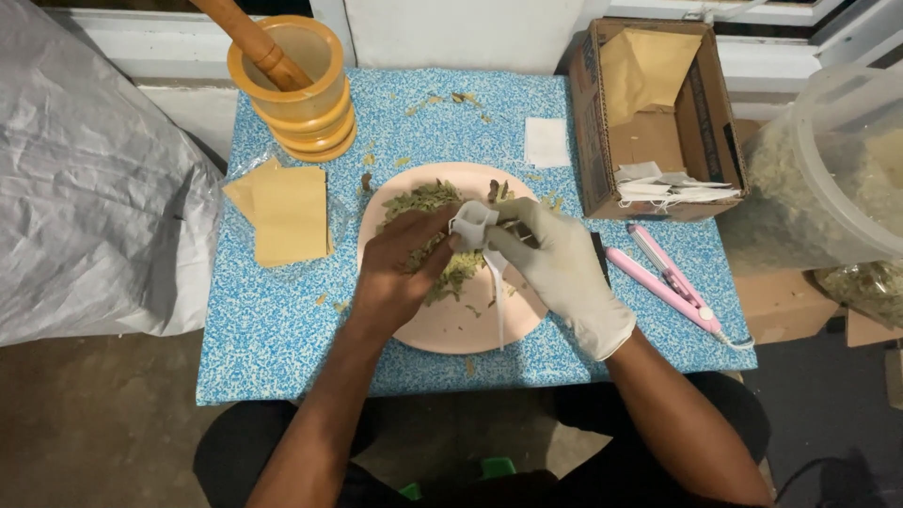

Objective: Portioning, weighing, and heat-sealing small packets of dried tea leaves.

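Gloved right hand (564, 268) pinching small white bag (472, 224), bare left hand (400, 268) gripping dried leaves (435, 235) over pink plate (470, 325), brown envelopes (287, 214) left.

The person's left hand (400, 273) is bare, with no glove, ring or watch showing, and the forearm behind it is uncovered to the bottom edge. The right hand (564, 268) wears a thin, pale grey-white glove that wrinkles across the back and ends in a loose cuff at the wrist, toward five o'clock. Dark clothing covers the lap.

Home herb-packing table (282, 329): mortar (296, 85), dried leaves (423, 199), sachets (658, 183).
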